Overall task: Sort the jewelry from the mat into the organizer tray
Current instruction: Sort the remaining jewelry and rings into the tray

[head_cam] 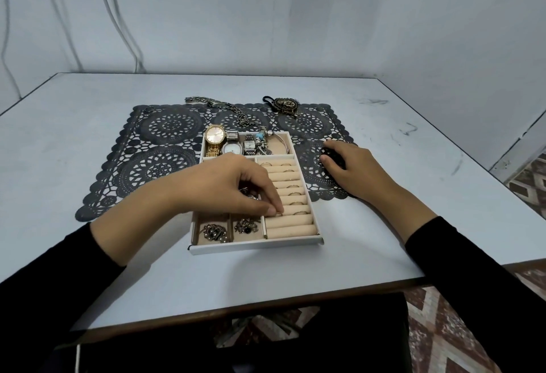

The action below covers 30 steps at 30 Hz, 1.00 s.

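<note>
Left hand (pixel 233 183) pinches a small ring (pixel 279 212) at the organizer tray's (pixel 254 247) ring rolls (pixel 291 222).
Tray sits on mat (pixel 159 148), long axis running away from person, rolls crosswise with rings slotted in. Watches (pixel 215 139) in back compartment. Front cells hold tangled pieces (pixel 212 232), type unclear. Middle cells hidden by hand. Right hand (pixel 351 162) rests loose on mat.

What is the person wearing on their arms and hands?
Long black sleeves: the left sleeve and right sleeve both end partway up the forearm. The left hand and right hand are bare, with no gloves, rings or watch visible.
</note>
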Available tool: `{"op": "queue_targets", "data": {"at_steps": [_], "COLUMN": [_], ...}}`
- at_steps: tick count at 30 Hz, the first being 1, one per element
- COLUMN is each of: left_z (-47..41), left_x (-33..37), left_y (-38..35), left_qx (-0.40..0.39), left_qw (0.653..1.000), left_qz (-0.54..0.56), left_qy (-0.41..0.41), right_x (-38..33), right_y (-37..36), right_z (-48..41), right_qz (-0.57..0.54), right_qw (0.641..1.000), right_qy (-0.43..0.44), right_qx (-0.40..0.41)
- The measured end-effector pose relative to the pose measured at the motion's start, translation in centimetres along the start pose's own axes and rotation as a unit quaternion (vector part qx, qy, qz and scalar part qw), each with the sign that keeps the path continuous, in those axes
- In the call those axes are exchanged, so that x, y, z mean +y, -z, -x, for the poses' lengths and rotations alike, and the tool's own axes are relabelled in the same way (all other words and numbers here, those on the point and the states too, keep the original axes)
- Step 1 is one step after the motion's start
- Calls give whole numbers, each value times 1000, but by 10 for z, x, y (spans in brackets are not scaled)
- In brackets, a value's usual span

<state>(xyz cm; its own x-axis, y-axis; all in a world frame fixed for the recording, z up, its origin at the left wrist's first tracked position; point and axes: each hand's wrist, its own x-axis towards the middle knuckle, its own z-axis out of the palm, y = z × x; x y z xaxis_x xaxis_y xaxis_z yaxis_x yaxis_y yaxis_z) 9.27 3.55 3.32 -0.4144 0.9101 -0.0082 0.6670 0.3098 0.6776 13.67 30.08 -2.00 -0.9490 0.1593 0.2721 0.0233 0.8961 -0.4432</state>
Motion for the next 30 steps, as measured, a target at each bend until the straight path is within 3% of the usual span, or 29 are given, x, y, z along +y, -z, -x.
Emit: {"op": "queue_targets", "data": {"at_steps": [8, 20, 25, 30], "left_z": [-6, -1, 12, 13], "left_x": [7, 9, 5, -40], "left_y": [5, 0, 5, 30], "left_qx": [-35, 9, 150, 377], "left_qw": [998, 997, 980, 910], "left_qz": [14, 34, 125, 146], "left_qy": [51, 65, 38, 95], "right_x": [0, -3, -2, 2], "right_y": [0, 4, 4, 3], "right_z": [-1, 1, -5, -23], "right_qz": [1, -10, -9, -9], "right_qw": [1000, 1000, 1000, 1000], "right_qy": [-5, -2, -2, -11], "right_qx": [-1, 2, 0, 13]}}
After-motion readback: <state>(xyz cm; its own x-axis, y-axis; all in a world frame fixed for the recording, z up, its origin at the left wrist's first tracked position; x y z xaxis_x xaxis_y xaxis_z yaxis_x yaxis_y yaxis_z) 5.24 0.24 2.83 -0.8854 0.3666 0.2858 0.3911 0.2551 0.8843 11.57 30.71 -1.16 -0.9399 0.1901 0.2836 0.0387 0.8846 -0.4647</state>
